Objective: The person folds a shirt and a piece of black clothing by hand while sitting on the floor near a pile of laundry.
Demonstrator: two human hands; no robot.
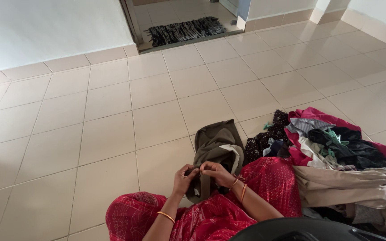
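**Olive garment pinched at its near edge, laundry pile to one side**

Seated on the tiled floor (112, 134), legs covered in red patterned cloth (228, 209). Olive-green garment (215, 143) spread flat on the tiles just ahead of the knees, pale lining showing at one fold, far end pointing toward the doorway mat (186, 30). Left hand (184, 176) and right hand (217, 172) side by side at the garment's near edge, fingers (192, 170) of both pressed together on a fold of the fabric, lifting it a little off the floor, apparently to keep the edge taut and straight. Orange bangles on both wrists. To the right of the garment, touching its side, a heaped pile of mixed clothes (336, 160): pink, black, beige, teal, within easy arm's reach. Dark rounded object (300, 230) nearer than the pile, kind unclear.
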